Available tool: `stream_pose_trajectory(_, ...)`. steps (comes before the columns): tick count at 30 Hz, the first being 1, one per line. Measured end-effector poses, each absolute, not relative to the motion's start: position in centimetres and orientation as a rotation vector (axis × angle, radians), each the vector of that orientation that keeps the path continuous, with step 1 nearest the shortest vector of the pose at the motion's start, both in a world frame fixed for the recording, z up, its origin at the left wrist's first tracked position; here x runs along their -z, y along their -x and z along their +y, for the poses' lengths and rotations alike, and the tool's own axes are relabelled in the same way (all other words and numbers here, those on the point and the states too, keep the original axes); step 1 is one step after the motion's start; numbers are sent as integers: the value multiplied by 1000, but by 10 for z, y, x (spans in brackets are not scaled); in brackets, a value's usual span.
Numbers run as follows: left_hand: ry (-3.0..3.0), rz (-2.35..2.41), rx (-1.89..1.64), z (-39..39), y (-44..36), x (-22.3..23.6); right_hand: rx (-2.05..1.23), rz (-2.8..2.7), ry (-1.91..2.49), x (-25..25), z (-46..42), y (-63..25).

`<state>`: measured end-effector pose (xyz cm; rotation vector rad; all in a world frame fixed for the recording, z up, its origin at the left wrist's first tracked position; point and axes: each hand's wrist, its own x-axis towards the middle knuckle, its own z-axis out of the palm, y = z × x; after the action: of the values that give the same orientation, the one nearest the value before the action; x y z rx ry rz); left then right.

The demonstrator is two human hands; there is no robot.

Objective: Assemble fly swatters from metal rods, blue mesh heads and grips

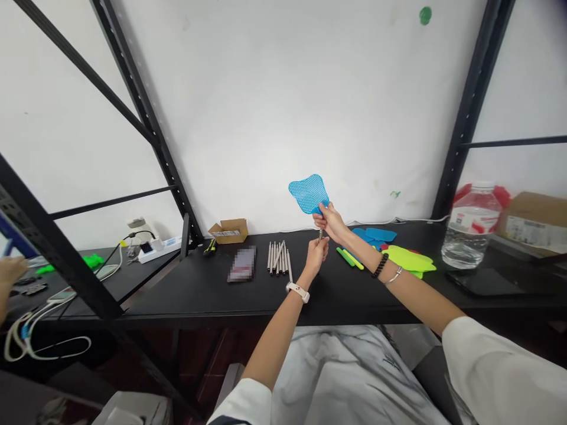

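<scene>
My right hand (330,221) is closed around the base of a blue mesh fly-swatter head (309,193), held upright above the black table (199,289). Just below it, my left hand (316,251) pinches a thin metal rod (321,235) that points up at the swatter head's neck. A row of several metal rods (279,258) lies on the table left of my hands. More blue swatter heads (376,235), yellow-green heads (410,260) and green handle pieces (349,258) lie to the right.
A small open cardboard box (230,230) and a dark phone (242,264) sit at the left. A large water bottle (469,227) and a cardboard box (534,221) stand at the right. Black rack posts (150,124) frame the table. A power strip (157,248) with cables lies far left, near another person's hand (9,271).
</scene>
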<state>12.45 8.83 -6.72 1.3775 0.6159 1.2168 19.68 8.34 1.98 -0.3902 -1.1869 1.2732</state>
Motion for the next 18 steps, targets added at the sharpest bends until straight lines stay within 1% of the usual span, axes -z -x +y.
stream_pose_trajectory(5, -1369, 578, -1179, 86, -120, 68, -1297, -1241, 451, -30, 81, -190)
stream_pose_trajectory(18, -1334, 435, -1043, 92, -109, 70, -1342, -1402, 458, -28, 89, -184)
